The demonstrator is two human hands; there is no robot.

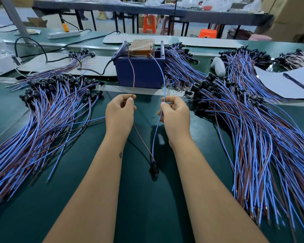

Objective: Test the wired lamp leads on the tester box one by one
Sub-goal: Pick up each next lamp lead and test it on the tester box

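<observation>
At frame centre the left hand (120, 111) pinches the limp brown wire (133, 76) and the right hand (175, 113) the blue wire (162, 76), light, floppy leads best held near their tips.

Showing one blue tester box (140, 71) on the green worktop (142, 199). Holding one lamp lead, with one brown wire (133, 74), one blue wire (162, 74) and one black socket (154, 168). Lying about: leads in heaps past counting, one pen (295, 81), one white sheet (286, 83), one power strip (63, 34). Working: two hands, left hand (120, 112) and right hand (175, 114). Standing behind: three stools (149, 23).
</observation>
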